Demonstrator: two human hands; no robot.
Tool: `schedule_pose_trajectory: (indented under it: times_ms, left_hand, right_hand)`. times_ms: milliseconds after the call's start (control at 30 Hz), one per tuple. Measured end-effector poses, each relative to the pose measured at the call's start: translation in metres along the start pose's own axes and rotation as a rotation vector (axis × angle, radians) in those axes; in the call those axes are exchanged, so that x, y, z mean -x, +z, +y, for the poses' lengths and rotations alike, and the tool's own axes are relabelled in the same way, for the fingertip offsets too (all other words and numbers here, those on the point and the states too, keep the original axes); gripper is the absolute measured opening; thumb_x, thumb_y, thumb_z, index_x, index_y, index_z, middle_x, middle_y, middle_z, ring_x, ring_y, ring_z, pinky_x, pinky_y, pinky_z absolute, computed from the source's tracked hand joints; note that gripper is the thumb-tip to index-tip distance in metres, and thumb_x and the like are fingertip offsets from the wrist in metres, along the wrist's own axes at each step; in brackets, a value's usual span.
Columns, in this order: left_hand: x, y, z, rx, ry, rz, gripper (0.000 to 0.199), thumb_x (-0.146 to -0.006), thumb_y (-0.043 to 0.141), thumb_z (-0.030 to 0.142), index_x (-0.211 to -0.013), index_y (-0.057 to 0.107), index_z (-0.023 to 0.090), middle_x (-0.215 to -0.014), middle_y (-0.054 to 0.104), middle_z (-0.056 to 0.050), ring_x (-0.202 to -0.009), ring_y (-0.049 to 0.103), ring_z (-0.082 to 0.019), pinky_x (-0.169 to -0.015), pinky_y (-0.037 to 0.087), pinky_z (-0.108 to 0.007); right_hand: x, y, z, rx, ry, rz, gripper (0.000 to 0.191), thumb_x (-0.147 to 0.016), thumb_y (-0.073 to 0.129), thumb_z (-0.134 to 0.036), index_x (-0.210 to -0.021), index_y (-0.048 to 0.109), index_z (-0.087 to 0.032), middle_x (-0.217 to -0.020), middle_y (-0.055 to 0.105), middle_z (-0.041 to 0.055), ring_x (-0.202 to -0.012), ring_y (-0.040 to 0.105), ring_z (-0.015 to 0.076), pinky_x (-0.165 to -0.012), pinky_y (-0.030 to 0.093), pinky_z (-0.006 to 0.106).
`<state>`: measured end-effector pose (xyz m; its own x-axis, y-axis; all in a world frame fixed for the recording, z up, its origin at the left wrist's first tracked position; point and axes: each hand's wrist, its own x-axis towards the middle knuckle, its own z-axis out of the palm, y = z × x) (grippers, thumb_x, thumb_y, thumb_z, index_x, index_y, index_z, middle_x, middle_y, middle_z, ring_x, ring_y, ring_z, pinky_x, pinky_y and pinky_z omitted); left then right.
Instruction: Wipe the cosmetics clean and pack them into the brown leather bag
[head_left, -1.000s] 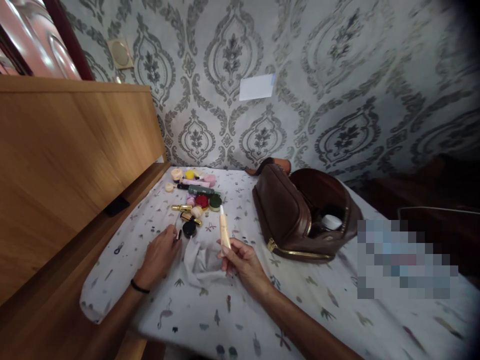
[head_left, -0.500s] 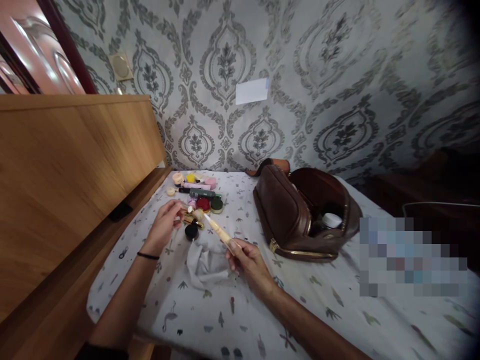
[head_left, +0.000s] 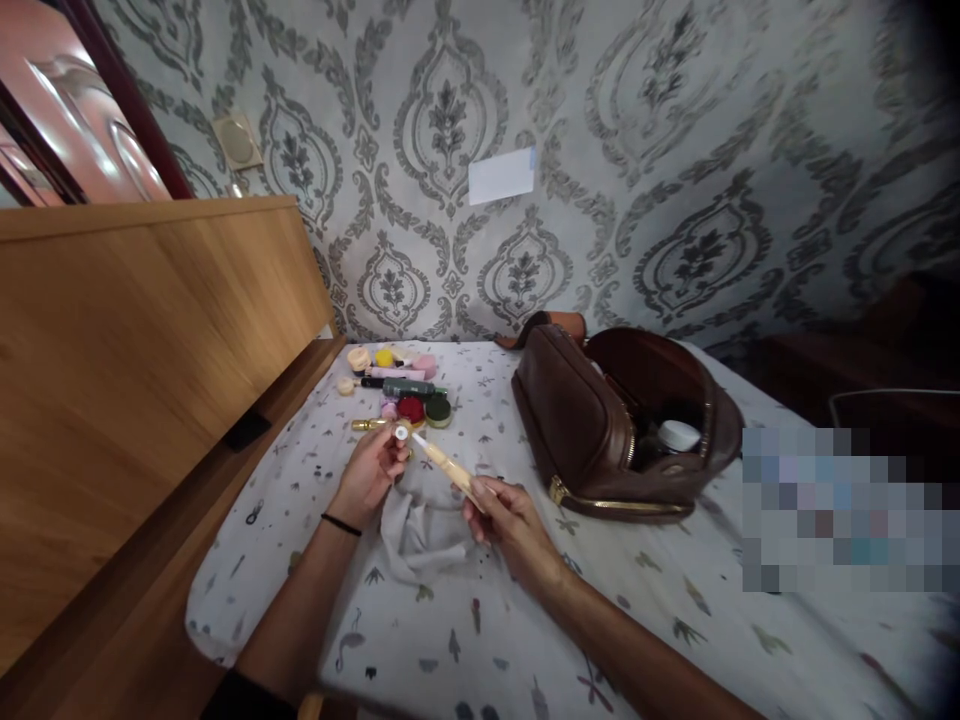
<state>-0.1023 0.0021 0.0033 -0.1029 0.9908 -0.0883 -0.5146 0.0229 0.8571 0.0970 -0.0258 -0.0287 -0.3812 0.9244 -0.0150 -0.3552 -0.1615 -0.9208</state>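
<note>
Pinched in my left hand (head_left: 371, 468) is a small white-ended cap (head_left: 402, 433), its open end facing right. My right hand (head_left: 514, 520) is closed round a pale yellow tube (head_left: 450, 468), whose white tip points at the cap with a small gap between them. Under and between the hands lies a crumpled grey cloth (head_left: 424, 535). Just beyond my left hand are a gold tube (head_left: 367, 425), a red round jar (head_left: 411, 409) and a dark green round jar (head_left: 438, 410).
A dark green tube (head_left: 409, 388), a yellow-lidded jar (head_left: 384, 357) and a pink jar (head_left: 425, 366) lie further back. An open brown leather bag (head_left: 574, 410) stands at the right, a white-lidded jar (head_left: 679, 435) inside. A wooden panel (head_left: 165, 330) rises at the left.
My left hand has moved right, bringing the cap close to the tube's tip. The gold tube now shows to the left of the fingers. The view has shifted slightly.
</note>
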Motion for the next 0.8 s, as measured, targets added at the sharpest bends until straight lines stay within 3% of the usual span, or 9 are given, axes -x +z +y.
schedule_pose_trajectory:
  times_ms: [433,800]
  left_hand:
    - [0.0018,-0.0007,-0.003,-0.086,0.113,0.044,0.045,-0.059,0.085,0.046,-0.073,0.054,0.015,-0.061,0.055,0.003,-0.051,0.05,-0.006,-0.038,0.029,-0.012]
    - [0.0069,0.0,-0.0009,-0.279,0.194,-0.021,0.04,-0.071,0.076,0.05,-0.082,0.057,0.016,-0.062,0.056,0.003,-0.051,0.047,-0.005,-0.04,0.03,-0.012]
  right_hand:
    - [0.0001,-0.002,0.0026,0.029,0.023,-0.02,0.045,-0.073,0.07,-0.06,-0.072,0.064,-0.016,-0.059,0.058,-0.0011,-0.042,0.042,0.0063,-0.041,0.027,0.022]
    - [-0.0029,-0.0043,0.0078,0.058,0.012,-0.027,0.047,-0.074,0.068,-0.063,-0.068,0.061,-0.016,-0.059,0.057,-0.0012,-0.043,0.042,0.0069,-0.042,0.028,0.022]
